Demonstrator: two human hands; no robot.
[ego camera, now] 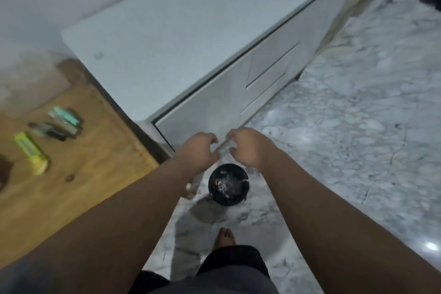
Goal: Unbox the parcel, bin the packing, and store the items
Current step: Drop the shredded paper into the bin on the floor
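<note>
Standing over the marble floor point(334, 126), the person is reaching both arms out above a small black bin point(228, 184) that is sitting on the floor just beside the near corner of a long white cabinet point(191, 38). The bin is already holding pale crumpled material, so the binning step looks well along or nearly finished as a judgement; no parcel box is showing anywhere in view.

The left hand point(199, 149) and right hand point(248, 147) are hovering close together right above the bin's far rim, fingers curled and partly spread. A thin pale strip seems to be running between them, but blur is making it impossible to tell whether they are gripping packing or letting go empty.

On the wooden surface point(78, 174) at the left, near its far edge, the unpacked items are lying loose: a yellow-green tube point(29, 151), a mint-green packet point(65, 117) and a dark blurred object point(47, 130) just beside it. Storing these appears to be what is left.

A bare foot point(225, 237) is planted near the bin. The cabinet's drawers are closed, and nothing is blocking the way back to the surface.
</note>
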